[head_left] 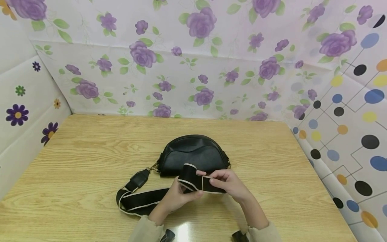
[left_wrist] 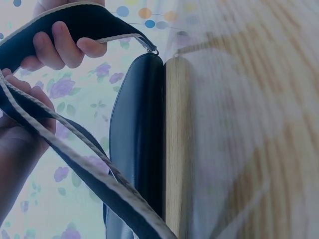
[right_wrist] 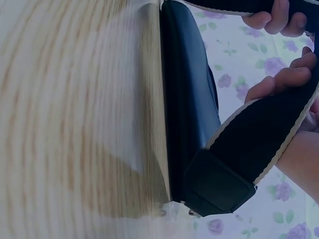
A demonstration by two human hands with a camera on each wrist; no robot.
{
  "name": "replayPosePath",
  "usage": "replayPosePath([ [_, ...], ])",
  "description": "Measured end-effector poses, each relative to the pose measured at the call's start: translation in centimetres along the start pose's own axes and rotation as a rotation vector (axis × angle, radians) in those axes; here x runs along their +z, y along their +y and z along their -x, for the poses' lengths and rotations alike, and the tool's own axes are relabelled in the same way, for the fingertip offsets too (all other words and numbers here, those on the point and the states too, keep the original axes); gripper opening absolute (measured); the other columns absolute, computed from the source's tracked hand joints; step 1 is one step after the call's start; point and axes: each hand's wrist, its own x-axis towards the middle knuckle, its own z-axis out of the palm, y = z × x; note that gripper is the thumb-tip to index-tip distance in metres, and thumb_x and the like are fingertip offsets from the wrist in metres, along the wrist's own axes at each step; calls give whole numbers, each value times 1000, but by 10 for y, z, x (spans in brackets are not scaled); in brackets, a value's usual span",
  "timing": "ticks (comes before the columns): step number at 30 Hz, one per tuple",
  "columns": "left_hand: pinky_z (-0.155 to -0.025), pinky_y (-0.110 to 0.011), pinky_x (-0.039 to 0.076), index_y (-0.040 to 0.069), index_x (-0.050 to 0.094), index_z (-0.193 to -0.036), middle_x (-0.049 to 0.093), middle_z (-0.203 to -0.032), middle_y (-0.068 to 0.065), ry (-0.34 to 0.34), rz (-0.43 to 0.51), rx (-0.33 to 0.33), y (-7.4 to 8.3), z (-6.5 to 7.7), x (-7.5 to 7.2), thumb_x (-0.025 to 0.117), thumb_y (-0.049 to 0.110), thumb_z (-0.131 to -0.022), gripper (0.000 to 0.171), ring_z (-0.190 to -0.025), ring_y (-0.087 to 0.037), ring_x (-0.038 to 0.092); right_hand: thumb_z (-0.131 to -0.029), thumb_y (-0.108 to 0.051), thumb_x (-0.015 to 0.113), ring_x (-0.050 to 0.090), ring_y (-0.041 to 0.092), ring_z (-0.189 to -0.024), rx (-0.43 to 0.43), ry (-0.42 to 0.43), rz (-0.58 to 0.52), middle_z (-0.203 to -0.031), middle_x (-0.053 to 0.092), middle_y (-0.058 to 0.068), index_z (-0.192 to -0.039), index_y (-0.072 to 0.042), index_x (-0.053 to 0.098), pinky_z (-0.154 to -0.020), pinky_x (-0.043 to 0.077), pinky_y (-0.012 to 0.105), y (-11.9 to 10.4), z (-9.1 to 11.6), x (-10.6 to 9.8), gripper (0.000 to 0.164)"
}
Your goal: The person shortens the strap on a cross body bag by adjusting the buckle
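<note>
A black half-moon bag (head_left: pixel 193 153) stands on the table, its wide black strap (head_left: pixel 145 200) with pale edges clipped to its ends. In front of the bag, my left hand (head_left: pixel 178 198) holds a loop of the strap, thumb beside a thin gold-coloured slider bar (head_left: pixel 202 183). Just right of that bar, my right hand (head_left: pixel 231 185) pinches the strap between thumb and fingers. The left wrist view shows the right hand's fingers (left_wrist: pixel 65 47) curled against the strap. A black end tab (right_wrist: pixel 219 181) joins strap and bag in the right wrist view.
The wood-grain table (head_left: pixel 90 148) spreads around the bag. A flowered sheet (head_left: pixel 181 77) hangs behind it, and a dotted sheet (head_left: pixel 341 151) lines the right side. Part of the strap lies slack on the table at left.
</note>
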Motion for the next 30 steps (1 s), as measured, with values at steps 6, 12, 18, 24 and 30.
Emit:
replayPosePath([
  [6, -89, -31, 39, -7, 46, -119, 45, -117, -30, -3, 6, 26, -1, 0, -1, 65, 4, -81, 43, -107, -16, 49, -86, 0, 55, 53, 4, -71, -19, 7, -19, -81, 63, -6, -87, -19, 67, -60, 44, 18, 0, 0, 2, 22],
  [12, -86, -30, 40, -8, 45, -119, 45, -117, -29, -3, 11, 54, -3, 0, -2, 64, 3, -82, 43, -106, -16, 49, -86, 0, 55, 54, 5, -74, -33, 28, -23, -82, 63, -5, -86, -18, 67, -63, 45, 18, 0, -1, 5, 22],
  [18, -87, -29, 40, -7, 45, -119, 49, -117, -22, -11, -3, 68, -5, 0, -2, 64, 3, -82, 43, -107, -15, 48, -86, -5, 57, 57, 6, -78, -9, 39, -64, -84, 64, -6, -85, -21, 68, -66, 46, 20, 0, -3, 10, 19],
  [24, -87, -29, 40, -6, 46, -118, 49, -117, -21, -11, -13, 68, -5, -1, -1, 64, 0, -81, 42, -106, -16, 49, -87, -3, 55, 57, 11, -96, -39, 32, -93, -94, 65, -3, -85, -18, 67, -75, 45, 21, -1, -3, 14, 20],
  [30, -87, -29, 40, -4, 46, -119, 50, -116, -19, 11, -18, -45, -5, 2, 0, 66, 7, -81, 44, -104, -15, 50, -87, -2, 54, 49, 20, -112, -18, 13, -143, -112, 60, 7, -84, -16, 66, -86, 41, 25, -6, -6, 20, 19],
])
